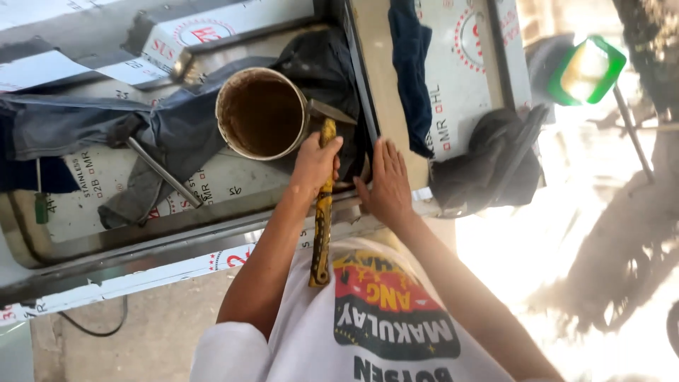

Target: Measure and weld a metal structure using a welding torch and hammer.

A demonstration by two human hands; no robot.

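Observation:
My left hand (pixel 316 161) is closed around a hammer (pixel 322 233) with a worn yellow handle. The hammer's metal head points up beside a round tin can (pixel 262 113) with a brown inside. My right hand (pixel 385 185) lies flat with its fingers together on the edge of a stainless steel frame (pixel 368 106), just right of the hammer. Both arms reach forward from my white printed shirt (pixel 368 332).
Grey-blue jeans (pixel 106 124) and a dark cloth (pixel 322 60) lie over film-covered steel sheets (pixel 106 180). A thin metal rod (pixel 164 173) rests on them. A blue cloth (pixel 411 67) hangs over the frame, a dark bag (pixel 488 163) lies right, and a green-rimmed object (pixel 587 71) beyond.

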